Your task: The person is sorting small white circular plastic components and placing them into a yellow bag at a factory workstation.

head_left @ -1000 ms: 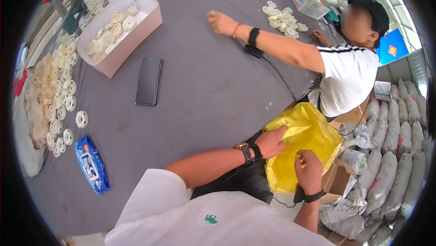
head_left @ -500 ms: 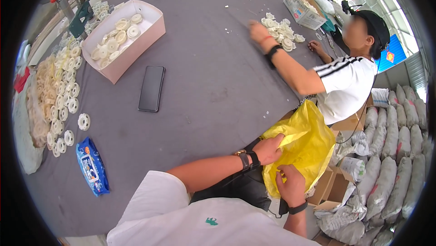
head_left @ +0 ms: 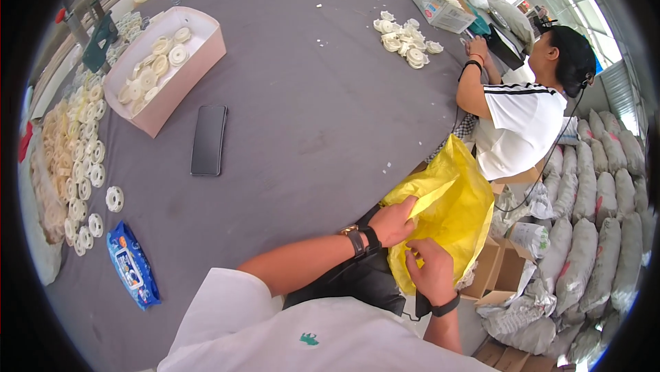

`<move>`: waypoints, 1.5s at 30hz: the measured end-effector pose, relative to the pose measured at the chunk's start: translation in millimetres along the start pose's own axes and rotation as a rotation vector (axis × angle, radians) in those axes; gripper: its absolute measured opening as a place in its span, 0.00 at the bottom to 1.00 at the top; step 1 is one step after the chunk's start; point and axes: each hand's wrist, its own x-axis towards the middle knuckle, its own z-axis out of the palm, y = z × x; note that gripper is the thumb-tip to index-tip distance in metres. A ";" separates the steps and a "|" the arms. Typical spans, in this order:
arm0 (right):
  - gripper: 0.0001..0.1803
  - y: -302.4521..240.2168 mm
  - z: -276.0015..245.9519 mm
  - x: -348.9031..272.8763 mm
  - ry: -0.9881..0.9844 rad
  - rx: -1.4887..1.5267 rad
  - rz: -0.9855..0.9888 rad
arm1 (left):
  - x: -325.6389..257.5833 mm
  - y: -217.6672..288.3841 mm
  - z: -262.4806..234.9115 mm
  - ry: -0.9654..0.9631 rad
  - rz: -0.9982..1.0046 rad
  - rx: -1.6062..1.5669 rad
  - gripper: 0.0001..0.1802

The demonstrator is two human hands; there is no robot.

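A large yellow plastic bag (head_left: 462,197) hangs at the table's near right edge, its mouth spread wide. My left hand (head_left: 394,222) is closed on the bag's near left rim, with the fingers gripping the folded film. Just to the right and nearer me, my right hand (head_left: 433,269) is in front of the bag's near side. Its thumb and fingers are loosely bent with a gap between them, and I see nothing in them. The inside bottom of the bag is hidden.
A pale pink box (head_left: 184,90) holds white plastic rings. More rings (head_left: 86,159) are heaped at left, near a phone (head_left: 208,140) and a blue wipes pack (head_left: 132,265). A ring pile (head_left: 405,41) lies near a seated co-worker (head_left: 519,107). Filled sacks (head_left: 577,255) stand at right.
The co-worker's arm has drawn back from the ring pile, and their head has turned away. My view has shifted slightly; my left hand keeps hold of the bag.
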 end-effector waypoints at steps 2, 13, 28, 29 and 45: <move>0.07 0.8 -8.5 9.2 0.000 0.052 0.033 | 0.0 -0.2 -1.3 -0.005 0.020 0.009 0.28; 0.30 58.3 -42.3 225.3 -0.057 0.499 -0.138 | -0.6 7.0 -5.3 -0.075 -0.019 0.041 0.32; 0.39 170.9 3.5 717.1 0.125 -0.289 -0.116 | 1.5 9.8 -1.6 -0.090 -0.043 -0.097 0.21; 0.42 161.1 22.0 727.0 0.061 -0.199 -0.068 | 1.0 2.2 -3.2 -0.089 -0.065 -0.123 0.20; 0.26 45.5 59.9 502.3 -0.177 0.263 -0.440 | 3.1 5.7 -8.0 -0.159 -0.084 -0.035 0.24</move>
